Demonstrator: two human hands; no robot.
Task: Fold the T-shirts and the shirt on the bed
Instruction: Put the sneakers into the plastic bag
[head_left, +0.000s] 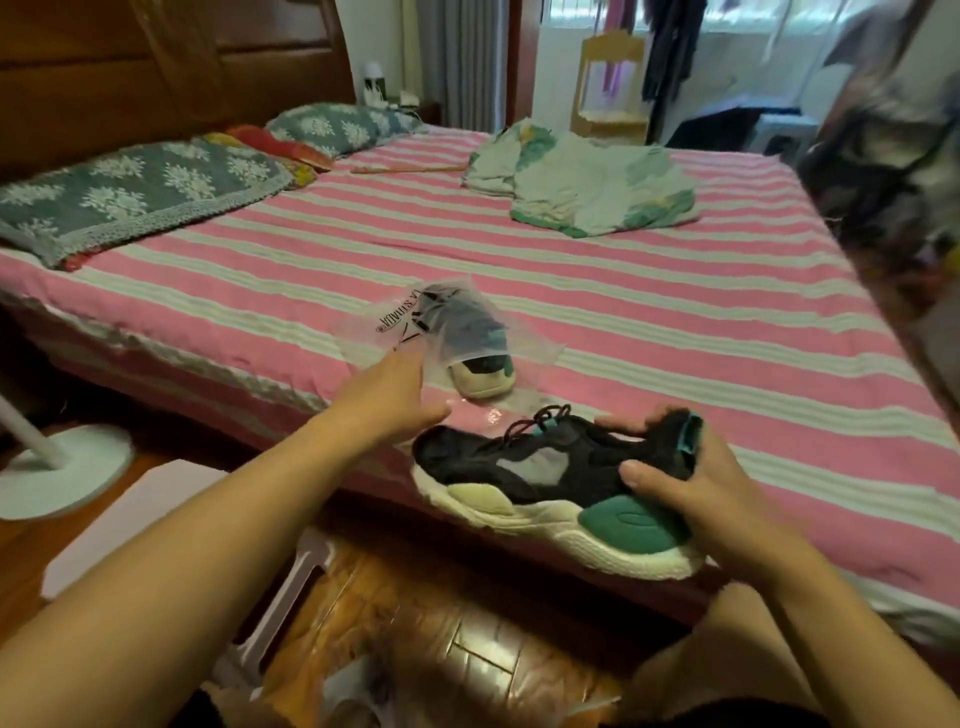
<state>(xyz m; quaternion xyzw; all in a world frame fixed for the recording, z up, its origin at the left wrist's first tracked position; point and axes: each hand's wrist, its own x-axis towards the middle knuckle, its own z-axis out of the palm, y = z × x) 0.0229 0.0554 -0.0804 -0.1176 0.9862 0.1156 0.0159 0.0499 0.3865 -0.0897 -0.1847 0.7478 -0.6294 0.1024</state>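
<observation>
A person stood at the side of a bed (649, 291) covered with a pink and white striped sheet, both bare forearms reaching forward from the bottom of the view. The right hand (691, 488) gripped the heel of a black, grey and green sneaker (550, 483) with a thick white sole, fingers curled over the heel collar and thumb pressed on its side; the shoe was held on its side at the near edge of the bed, toe pointing left. The left hand (395, 395) was stretched out with fingers fairly straight, its fingertips at the edge of a clear plastic bag (441, 322) with black lettering, and it gripped nothing that could be seen. A second matching sneaker (480, 364) sat partly inside that bag, its heel sticking out toward the viewer. Farther back on the bed lay a crumpled pale green and white patterned garment (587, 182), well apart from the hands and unfolded. Two pillows under grey-blue covers with white leaf prints (135, 192) lay by the dark wooden headboard (156, 67) at the left. A white fan base (62, 467) stood on the wooden floor at lower left.
</observation>
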